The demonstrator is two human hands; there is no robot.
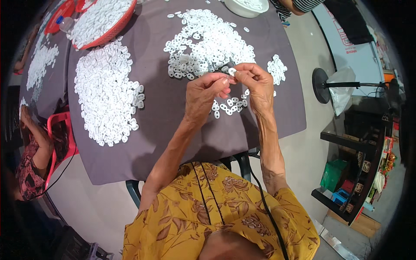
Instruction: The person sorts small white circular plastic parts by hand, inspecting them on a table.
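Observation:
Above the cloth-covered table [160, 108], my two hands meet close together. Between thumb and forefinger, my right hand [260, 86] pinches a small white oval piece [232, 72] with dark holes. My left hand [201, 95] is closed in a pinch right beside it; what its fingertips hold is too small to make out. Just beyond my hands spreads a large heap of similar white two-holed pieces [216, 41]. Several loose pieces [229, 105] lie under and between my hands.
A dense pile of white pieces [104, 95] covers the table's left side, below a heaped red basket [123, 28]. A small pile [276, 69] lies at right, a white bowl [247, 9] at the far edge. Other people sit far left and far right; a black stand [320, 85] rises at right.

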